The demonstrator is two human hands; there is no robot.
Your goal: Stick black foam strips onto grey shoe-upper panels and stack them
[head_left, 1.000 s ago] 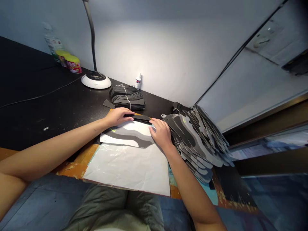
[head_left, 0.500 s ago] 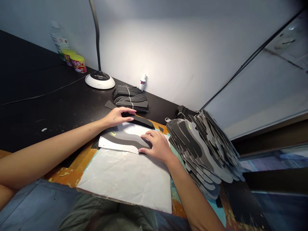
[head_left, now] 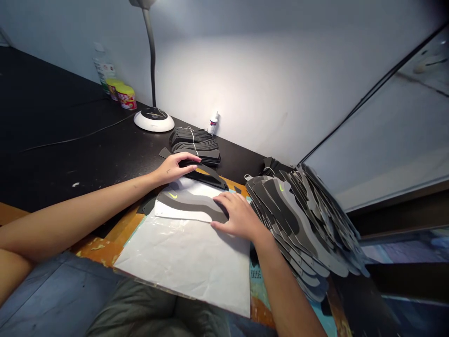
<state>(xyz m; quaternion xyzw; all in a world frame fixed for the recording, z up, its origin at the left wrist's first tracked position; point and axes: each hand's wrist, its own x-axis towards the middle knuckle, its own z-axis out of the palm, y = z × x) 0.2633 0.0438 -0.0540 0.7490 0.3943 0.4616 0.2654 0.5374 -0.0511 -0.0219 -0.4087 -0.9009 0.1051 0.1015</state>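
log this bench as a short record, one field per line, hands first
left hand: at the dark strips, firmness of grip unclear
right hand: spread on the right end of the patterned piece
piece colours: grey and white, yellow-green mark
under piece: white sheet
right side: fanned stack of similar pieces
behind: banded bundle, desk lamp, small white bottle

Panel [head_left: 191, 204] on sheet [head_left: 187, 262], pile [head_left: 298, 217] right, bundles [head_left: 201, 146] behind
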